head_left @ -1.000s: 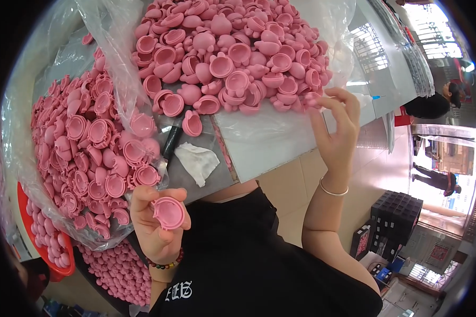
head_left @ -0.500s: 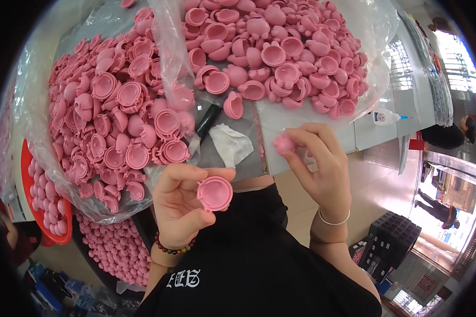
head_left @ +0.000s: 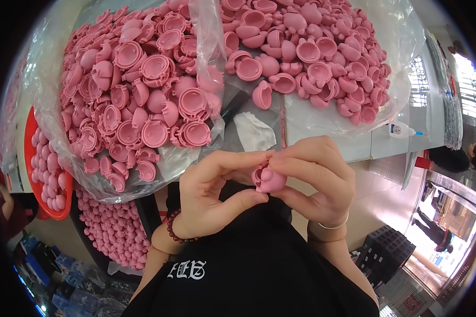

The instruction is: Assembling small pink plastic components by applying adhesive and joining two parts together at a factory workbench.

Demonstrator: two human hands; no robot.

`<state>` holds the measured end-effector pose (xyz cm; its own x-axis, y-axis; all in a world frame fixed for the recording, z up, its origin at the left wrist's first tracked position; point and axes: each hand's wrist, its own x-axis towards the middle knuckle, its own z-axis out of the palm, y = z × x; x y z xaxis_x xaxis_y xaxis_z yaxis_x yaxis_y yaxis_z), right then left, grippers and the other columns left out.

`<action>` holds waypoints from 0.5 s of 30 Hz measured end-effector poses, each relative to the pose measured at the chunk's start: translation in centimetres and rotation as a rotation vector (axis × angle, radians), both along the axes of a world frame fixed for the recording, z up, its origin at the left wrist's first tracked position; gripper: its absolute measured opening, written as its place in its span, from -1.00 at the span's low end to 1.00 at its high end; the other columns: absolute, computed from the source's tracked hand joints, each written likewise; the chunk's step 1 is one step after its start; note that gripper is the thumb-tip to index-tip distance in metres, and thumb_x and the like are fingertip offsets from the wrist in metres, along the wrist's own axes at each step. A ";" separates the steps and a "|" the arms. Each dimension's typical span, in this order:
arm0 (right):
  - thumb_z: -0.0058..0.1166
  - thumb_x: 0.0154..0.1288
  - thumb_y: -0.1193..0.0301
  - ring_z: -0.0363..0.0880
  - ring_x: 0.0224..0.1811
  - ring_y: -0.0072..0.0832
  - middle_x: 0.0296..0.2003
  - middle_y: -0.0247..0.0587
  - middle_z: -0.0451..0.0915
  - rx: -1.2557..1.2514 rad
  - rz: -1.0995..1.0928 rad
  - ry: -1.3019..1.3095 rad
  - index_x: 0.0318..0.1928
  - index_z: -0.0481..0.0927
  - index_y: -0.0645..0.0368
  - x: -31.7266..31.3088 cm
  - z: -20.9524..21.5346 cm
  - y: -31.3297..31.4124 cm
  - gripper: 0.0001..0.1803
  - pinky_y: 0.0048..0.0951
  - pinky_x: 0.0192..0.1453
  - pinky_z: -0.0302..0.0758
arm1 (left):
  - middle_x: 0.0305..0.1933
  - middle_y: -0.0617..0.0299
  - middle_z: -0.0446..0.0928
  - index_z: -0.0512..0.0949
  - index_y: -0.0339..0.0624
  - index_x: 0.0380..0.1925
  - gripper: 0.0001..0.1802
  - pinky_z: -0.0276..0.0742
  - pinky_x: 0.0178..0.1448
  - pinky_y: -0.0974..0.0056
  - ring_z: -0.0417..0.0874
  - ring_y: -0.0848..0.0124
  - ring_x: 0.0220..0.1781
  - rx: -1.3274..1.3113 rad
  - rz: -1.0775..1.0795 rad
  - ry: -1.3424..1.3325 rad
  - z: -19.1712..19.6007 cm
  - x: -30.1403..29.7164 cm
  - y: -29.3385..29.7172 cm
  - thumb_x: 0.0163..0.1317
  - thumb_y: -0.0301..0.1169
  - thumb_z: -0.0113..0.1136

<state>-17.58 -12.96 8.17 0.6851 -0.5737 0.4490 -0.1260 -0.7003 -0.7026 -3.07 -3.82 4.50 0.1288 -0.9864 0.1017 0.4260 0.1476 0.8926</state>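
Note:
In front of my chest, both hands meet around two pink plastic half shells. My left hand (head_left: 209,187) closes its thumb and fingertips on the left side of the ringed half shell (head_left: 257,177), mostly hidden now. My right hand (head_left: 320,182) pinches the rounded, knobbed half shell (head_left: 272,180) from the right. The two pieces touch, with a gap showing along their upper left edge. Beyond my left hand lies a large heap of ringed pink half shells (head_left: 156,68); a second heap of rounded, knobbed ones (head_left: 308,51) lies farther right.
Clear plastic sheeting (head_left: 209,39) lies under and between the heaps. A white cloth (head_left: 254,131) and a dark cylinder (head_left: 235,104) lie on the table. At left are a red basket (head_left: 28,153) and a bin of pink balls (head_left: 113,227). A small bottle (head_left: 402,130) is at right.
My hands have come together, and the two pink half shells, apart before, now touch. The ringed one has turned from facing up to facing the other piece. The view has shifted slightly.

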 end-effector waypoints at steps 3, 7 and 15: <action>0.26 -0.36 0.45 0.42 -0.42 -0.41 -0.40 -0.23 0.52 0.007 0.034 0.026 -0.38 0.55 0.21 0.0 -0.1 -0.2 -0.64 -0.52 -0.37 0.32 | -0.06 -0.03 0.43 0.35 -0.43 -0.12 -0.56 0.43 -0.05 0.37 0.54 0.40 -0.15 -0.010 -0.010 -0.044 -0.2 0.2 0.0 -0.09 -0.69 0.18; 0.25 -0.35 0.49 0.41 -0.43 -0.46 -0.44 -0.33 0.50 -0.067 0.013 0.041 -0.34 0.56 0.17 -0.2 -0.5 -0.3 -0.63 -0.55 -0.38 0.32 | -0.06 -0.01 0.43 0.36 -0.42 -0.11 -0.55 0.43 -0.05 0.39 0.53 0.41 -0.15 0.017 -0.022 -0.078 -0.2 0.3 0.0 -0.09 -0.70 0.17; 0.21 -0.35 0.55 0.36 -0.49 -0.51 -0.51 -0.41 0.44 -0.253 -0.057 0.058 -0.34 0.59 0.13 0.3 -1.0 1.3 -0.63 -0.61 -0.47 0.32 | -0.12 -0.03 0.45 0.40 -0.41 -0.18 -0.44 0.39 -0.01 0.32 0.49 0.36 -0.13 -0.098 0.073 -0.470 -0.6 1.0 -1.2 -0.29 -0.57 0.37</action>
